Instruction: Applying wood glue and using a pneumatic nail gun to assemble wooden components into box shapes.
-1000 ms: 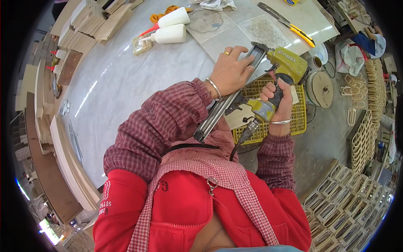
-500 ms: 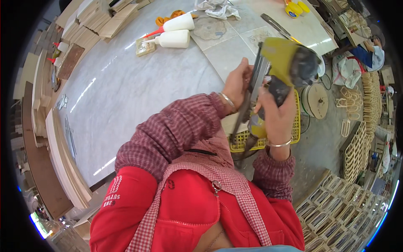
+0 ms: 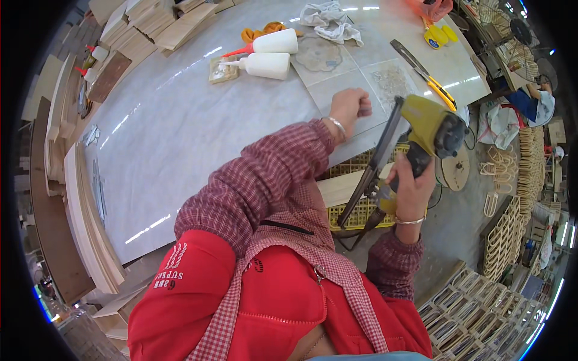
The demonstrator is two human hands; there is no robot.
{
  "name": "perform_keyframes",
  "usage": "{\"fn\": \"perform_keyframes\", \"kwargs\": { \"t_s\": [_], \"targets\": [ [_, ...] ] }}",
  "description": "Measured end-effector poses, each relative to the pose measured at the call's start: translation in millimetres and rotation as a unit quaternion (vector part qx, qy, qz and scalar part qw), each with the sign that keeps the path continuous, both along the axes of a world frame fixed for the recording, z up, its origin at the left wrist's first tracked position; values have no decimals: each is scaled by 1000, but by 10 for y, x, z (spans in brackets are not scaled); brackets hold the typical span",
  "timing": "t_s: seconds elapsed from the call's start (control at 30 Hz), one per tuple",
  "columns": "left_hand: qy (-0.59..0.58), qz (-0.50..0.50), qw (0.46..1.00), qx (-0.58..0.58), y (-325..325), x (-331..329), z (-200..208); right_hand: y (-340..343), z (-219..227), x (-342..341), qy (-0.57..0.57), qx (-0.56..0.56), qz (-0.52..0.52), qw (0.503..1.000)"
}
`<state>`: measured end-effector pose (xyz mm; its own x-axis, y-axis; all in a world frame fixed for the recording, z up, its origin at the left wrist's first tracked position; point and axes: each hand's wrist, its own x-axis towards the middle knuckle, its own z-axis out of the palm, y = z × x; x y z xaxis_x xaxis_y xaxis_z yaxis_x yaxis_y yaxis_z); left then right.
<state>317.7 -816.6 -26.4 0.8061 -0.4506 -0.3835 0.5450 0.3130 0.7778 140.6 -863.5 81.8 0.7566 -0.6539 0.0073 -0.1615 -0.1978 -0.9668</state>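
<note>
My right hand (image 3: 413, 188) grips a nail gun (image 3: 424, 123) by its black handle. The gun has an olive-yellow body with a dark end cap, and its long dark magazine (image 3: 373, 165) slants down towards my apron. My left hand (image 3: 351, 113) is off the gun, over the grey table edge, with its fingers curled in. Whatever lies inside those fingers, if anything, is hidden. Under the gun, a pale wooden board (image 3: 343, 188) lies across a yellow plastic crate (image 3: 361, 215).
On the grey table (image 3: 198, 138) lie white glue bottles (image 3: 265, 65), a white cloth (image 3: 331, 23), a yellow box cutter (image 3: 441, 93) and a long dark tool (image 3: 409, 55). Wooden boards (image 3: 87, 222) are stacked at left. Wooden frames (image 3: 487, 301) fill the floor at lower right.
My left hand has let go of the nail gun's magazine and come away to its left, fingers curled. The gun has moved slightly right and down in my right hand.
</note>
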Motion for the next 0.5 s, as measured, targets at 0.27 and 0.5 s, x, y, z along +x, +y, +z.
{"fn": "perform_keyframes", "kwargs": {
  "t_s": [0.27, 0.5],
  "targets": [
    [-603, 19, 711, 361, 55, 648, -82, -263, -72, -196, -48, 127, -50, 989],
    [-630, -31, 552, 546, 231, 1081, -235, -513, -42, -275, -106, 244, -72, 961]
  ]
}}
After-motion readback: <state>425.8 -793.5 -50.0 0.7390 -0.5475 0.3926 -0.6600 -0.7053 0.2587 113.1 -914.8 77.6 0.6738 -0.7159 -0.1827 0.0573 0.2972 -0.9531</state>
